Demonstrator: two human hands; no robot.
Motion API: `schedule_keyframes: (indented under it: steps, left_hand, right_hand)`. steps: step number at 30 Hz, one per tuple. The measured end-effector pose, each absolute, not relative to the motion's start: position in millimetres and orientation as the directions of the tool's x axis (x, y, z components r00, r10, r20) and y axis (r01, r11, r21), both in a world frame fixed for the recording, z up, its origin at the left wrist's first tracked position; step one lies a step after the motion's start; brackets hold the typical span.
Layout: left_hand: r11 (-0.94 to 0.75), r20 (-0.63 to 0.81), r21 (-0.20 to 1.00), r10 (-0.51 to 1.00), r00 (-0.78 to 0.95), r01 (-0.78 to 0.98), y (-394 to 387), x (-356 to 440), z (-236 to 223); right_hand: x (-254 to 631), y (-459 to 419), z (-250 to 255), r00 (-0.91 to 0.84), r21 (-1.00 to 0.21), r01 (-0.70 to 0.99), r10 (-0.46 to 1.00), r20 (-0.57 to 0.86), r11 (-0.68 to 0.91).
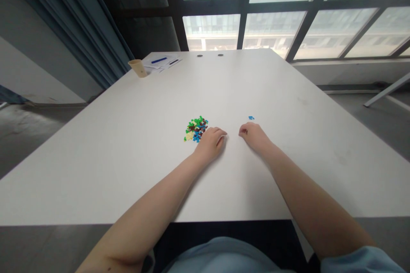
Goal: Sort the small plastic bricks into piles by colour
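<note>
Overall: two bare forearms reach out from light blue sleeves point(361, 262) across a white table point(96, 166), with both hands resting apart near the middle of the tabletop.

Left hand point(209, 144): lies on the table just beside the right side of the pile, closer to it than the other hand. Its fingers point(222, 133) are curled and pressed together, with the tips down on the tabletop. No pinch shows, and I cannot tell whether anything small is tucked under them.

Right hand point(253, 135): rests on the table a little way from the left hand, with a gap of bare tabletop between them. Its fingers point(242, 130) are curled loosely together, pointing toward the left hand. I cannot tell whether they pinch anything.

Brick pile point(196, 129): a loose heap of tiny plastic bricks in green, brown, blue, yellow and cream lies flat on the table, left of the middle and well away from every edge.

Blue bricks point(251, 117): a few tiny pieces lie by themselves just beyond the right hand, well apart from the pile.

Far left corner: a paper cup point(138, 68) stands beside some papers point(165, 63), with a blue pen point(159, 60) lying on them.

Far edge: two round holes point(200, 56) sit in the tabletop, and a large window point(275, 8) stands beyond, with a curtain point(102, 42) to its left.
</note>
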State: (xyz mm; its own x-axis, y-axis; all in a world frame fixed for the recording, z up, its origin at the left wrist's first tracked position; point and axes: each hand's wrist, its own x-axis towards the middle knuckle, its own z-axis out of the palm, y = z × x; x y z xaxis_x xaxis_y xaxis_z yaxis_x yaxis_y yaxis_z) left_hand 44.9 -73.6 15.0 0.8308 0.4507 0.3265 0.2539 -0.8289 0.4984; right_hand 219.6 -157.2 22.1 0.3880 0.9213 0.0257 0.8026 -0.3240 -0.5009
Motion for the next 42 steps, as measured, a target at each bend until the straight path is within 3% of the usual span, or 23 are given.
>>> schedule_keyframes:
  steps: [3,6,10,13,19,22,26,29,35,39,42]
  left_hand:
    - [-0.752,0.317,0.620,0.501,0.805,0.225,-75.4,46.1,13.6]
    - [-0.653,0.291,0.733,0.557,0.778,0.193,-76.8,46.7,13.9]
    - [-0.613,0.334,0.777,0.597,0.729,0.146,-76.6,45.7,17.9]
    - [-0.662,0.384,0.738,0.568,0.728,0.127,-75.4,44.0,21.1]
    - [-0.685,0.442,0.722,0.566,0.696,0.098,-75.0,42.1,24.0]
    - [-0.613,0.398,0.786,0.605,0.690,0.085,-77.2,43.7,25.2]
    - [-0.267,0.220,0.963,0.734,0.643,-0.026,-77.8,46.2,24.4]
    - [0.009,0.088,0.989,0.770,0.632,-0.149,-74.0,45.0,23.2]
    - [0.294,-0.028,0.922,0.701,0.713,-0.252,-72.6,39.5,29.3]
    - [0.581,-0.140,0.746,0.614,0.777,-0.324,-81.5,39.3,37.1]
    - [0.697,-0.151,0.643,0.522,0.839,-0.318,-86.4,39.3,40.2]
  right_hand:
    - [208.8,-156.5,21.9,0.372,-0.741,0.622,0.928,-0.004,-0.252]
    - [197.1,-155.7,20.9,0.296,-0.956,0.236,0.950,-0.102,-0.177]
    - [188.6,-155.7,21.0,0.255,-0.976,-0.191,0.955,-0.154,-0.106]
    - [187.3,-156.4,22.5,0.250,-0.929,-0.357,0.948,-0.197,-0.099]
    - [186.7,-157.4,24.2,0.213,-0.895,-0.430,0.950,-0.227,-0.117]
    - [185.4,-157.5,25.4,0.175,-0.890,-0.434,0.956,-0.235,-0.139]
    - [185.0,-157.8,29.7,0.181,-0.891,-0.423,0.949,-0.259,-0.163]
    - [186.5,-158.6,32.6,0.223,-0.901,-0.392,0.931,-0.290,-0.187]
    - [186.8,-159.7,31.3,0.245,-0.908,-0.377,0.925,-0.290,-0.184]
    - [185.9,-159.7,31.3,0.232,-0.909,-0.374,0.931,-0.283,-0.183]
    - [186.5,-159.7,31.4,0.236,-0.909,-0.374,0.930,-0.284,-0.183]
